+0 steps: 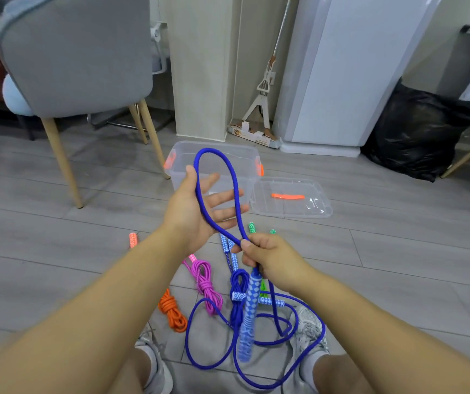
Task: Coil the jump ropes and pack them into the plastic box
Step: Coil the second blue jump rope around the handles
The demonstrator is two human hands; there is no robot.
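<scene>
A blue jump rope (235,183) forms a tall loop in front of me. My left hand (199,211) is spread flat inside the loop, fingers straight, the cord running across its palm. My right hand (267,257) grips the loop's base together with a blue-white patterned handle (248,317) that hangs down. The rest of the blue cord trails in loose curves on the floor between my shoes. Behind the loop stands the clear plastic box (179,155) with orange latches, open. Coiled orange (172,311), pink (206,282) and blue (238,297) ropes lie on the floor.
The box's clear lid (293,207) lies on the floor to its right. A grey chair (77,61) stands at left, a white appliance (350,72) and a black bag (415,132) at right. Green handles (252,227) lie near the box.
</scene>
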